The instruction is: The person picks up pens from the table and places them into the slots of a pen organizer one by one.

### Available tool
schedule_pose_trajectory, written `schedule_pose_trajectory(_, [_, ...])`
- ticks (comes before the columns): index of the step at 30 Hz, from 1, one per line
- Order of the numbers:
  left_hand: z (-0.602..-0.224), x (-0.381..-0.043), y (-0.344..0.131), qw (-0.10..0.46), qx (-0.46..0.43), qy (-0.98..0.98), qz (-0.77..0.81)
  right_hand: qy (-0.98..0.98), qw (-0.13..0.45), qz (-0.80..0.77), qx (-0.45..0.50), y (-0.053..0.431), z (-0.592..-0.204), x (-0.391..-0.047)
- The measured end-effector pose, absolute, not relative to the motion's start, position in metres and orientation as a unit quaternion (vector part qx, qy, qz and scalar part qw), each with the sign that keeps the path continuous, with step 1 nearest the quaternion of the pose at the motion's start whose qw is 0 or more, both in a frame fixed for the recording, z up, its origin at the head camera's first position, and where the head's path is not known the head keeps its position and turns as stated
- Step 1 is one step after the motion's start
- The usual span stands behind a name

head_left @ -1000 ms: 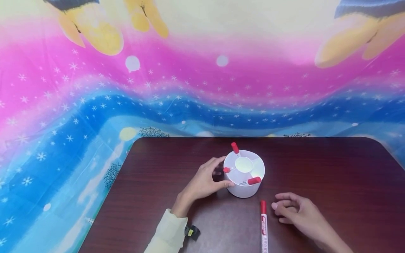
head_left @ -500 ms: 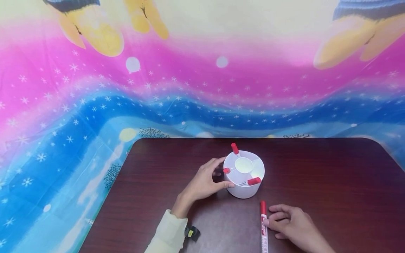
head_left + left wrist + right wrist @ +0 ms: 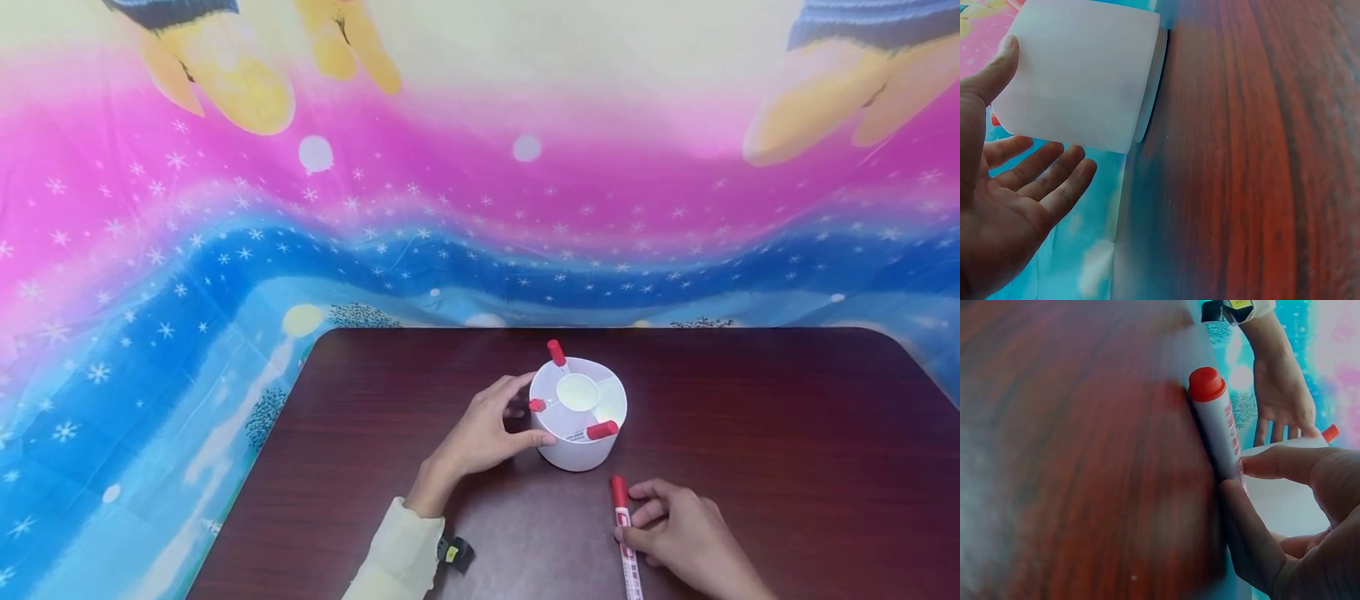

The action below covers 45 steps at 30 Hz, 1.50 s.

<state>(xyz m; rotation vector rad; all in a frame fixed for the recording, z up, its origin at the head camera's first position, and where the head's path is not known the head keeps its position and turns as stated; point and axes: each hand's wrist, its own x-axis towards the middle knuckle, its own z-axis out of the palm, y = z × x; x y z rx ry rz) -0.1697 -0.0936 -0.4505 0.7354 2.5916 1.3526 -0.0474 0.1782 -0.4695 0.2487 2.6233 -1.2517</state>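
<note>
A white round divided pen holder stands on the table, with red-capped markers leaning in its outer compartments: one at the back, one at the left, one at the front. My left hand rests against the holder's left side, thumb at the front rim, index finger towards the back. The left wrist view shows that hand's fingers fairly straight and spread. Closer to me, a red-and-white whiteboard marker lies on the table. My right hand pinches it between thumb and finger, also visible in the right wrist view.
The dark brown wooden table has a far edge just behind the holder. Behind it hangs a colourful printed cloth. A black device sits at my left sleeve cuff.
My right hand has come left and towards me, from beside the loose marker to pinching it. The marker's capped end has shifted slightly left. The left hand and the holder have stayed put.
</note>
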Motion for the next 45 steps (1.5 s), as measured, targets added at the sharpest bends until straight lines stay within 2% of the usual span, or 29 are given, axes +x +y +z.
schedule_pose_trajectory(17, [-0.451, -0.169, -0.093, 0.064, 0.243, 0.862, 0.440, 0.891, 0.126, -0.434, 0.054, 0.181, -0.468, -0.047])
schedule_pose_trajectory(26, [-0.451, -0.169, -0.093, 0.064, 0.240, 0.862, 0.442, 0.921, 0.096, -0.376, 0.037, 0.174, -0.467, -0.049])
schedule_pose_trajectory(34, [-0.452, -0.168, -0.093, 0.066, 0.240, 0.861, 0.443, 0.841, 0.128, -0.526, -0.001, 0.192, -0.453, -0.058])
schedule_pose_trajectory(45, [-0.451, -0.168, -0.094, 0.060, 0.246, 0.863, 0.437, 0.821, 0.101, -0.562, 0.025, 0.208, -0.420, -0.075])
